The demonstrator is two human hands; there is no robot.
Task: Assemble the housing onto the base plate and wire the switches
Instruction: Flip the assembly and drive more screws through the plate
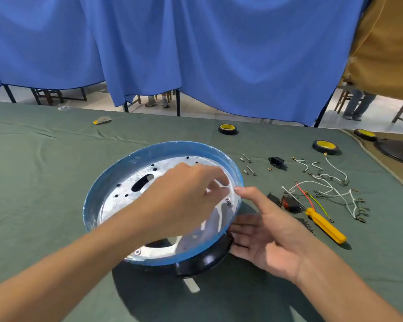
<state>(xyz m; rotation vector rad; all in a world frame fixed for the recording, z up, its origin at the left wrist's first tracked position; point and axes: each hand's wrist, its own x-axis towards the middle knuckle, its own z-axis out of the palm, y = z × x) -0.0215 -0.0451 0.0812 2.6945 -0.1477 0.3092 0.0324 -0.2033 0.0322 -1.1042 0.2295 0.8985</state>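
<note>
A round blue-rimmed housing (172,147) sits tilted on the green cloth, with the silver perforated base plate (126,189) inside it. A curved black part (203,261) lies under its near edge. My left hand (182,196) reaches into the housing, fingers bent down by the right inner wall just above a small screw (227,200); what the fingertips hold is hidden. My right hand (272,231) is outside on the right, thumb on the rim and straight fingers against the underside. A nut (137,252) sits on the plate's near edge.
To the right lie a yellow-handled screwdriver (325,225), a red rocker switch (289,202), loose white, red and green wires (330,189), a black power socket (276,161) and a few screws (248,163). Tape rolls (227,129) (325,146) stand farther back.
</note>
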